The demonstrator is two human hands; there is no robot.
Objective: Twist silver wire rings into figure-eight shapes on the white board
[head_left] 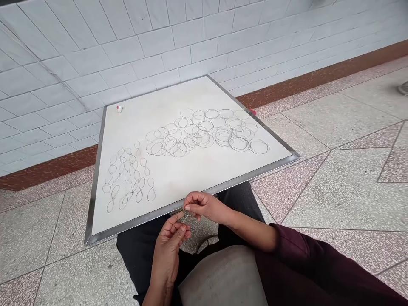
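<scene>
My left hand [172,236] and my right hand [205,207] are close together just off the table's near edge, above my lap. Both have their fingers pinched. A thin wire [186,216] shows faintly between them; its shape is hard to make out. On the white tabletop [188,174] beyond lie many thin wire rings [258,146], overlapping from the middle to the right. At the left, several wires twisted into figure-eights [140,190] are spread out in loose rows.
A metal rim [134,225] edges the table. A small white and red object [120,109] sits at its far left corner. A white tiled wall [181,55] stands behind, with speckled floor [318,191] around. Part of a shoe [403,88] shows at far right.
</scene>
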